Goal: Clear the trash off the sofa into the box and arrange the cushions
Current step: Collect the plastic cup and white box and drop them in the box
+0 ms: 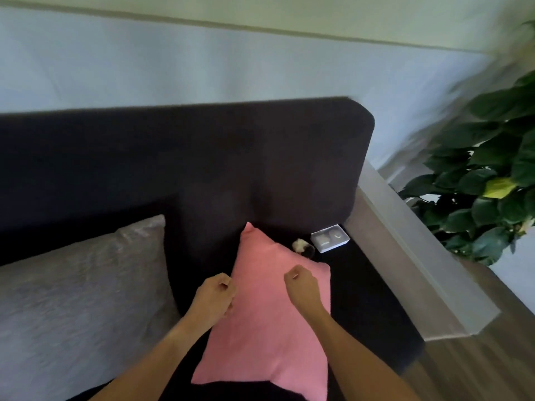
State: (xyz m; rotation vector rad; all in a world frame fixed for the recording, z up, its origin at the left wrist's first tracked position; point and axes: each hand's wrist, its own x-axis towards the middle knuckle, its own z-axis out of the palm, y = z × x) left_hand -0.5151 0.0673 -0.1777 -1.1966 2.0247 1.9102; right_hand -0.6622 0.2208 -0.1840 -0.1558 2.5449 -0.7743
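Note:
A pink cushion [266, 328] lies flat on the dark sofa [202, 157] seat. My left hand [215, 295] is curled at the cushion's left edge; whether it grips the fabric is unclear. My right hand [302, 285] is a fist resting on the cushion's upper right part. A large grey cushion [78, 296] lies to the left. Behind the pink cushion, in the seat's far right corner, sit a crumpled white scrap [299, 245] and a small white box [330, 238] with items in it.
The sofa's pale armrest [411, 261] runs along the right side. A leafy green plant [486, 183] stands beyond it over wooden floor [492, 357]. A pale wall rises behind the backrest.

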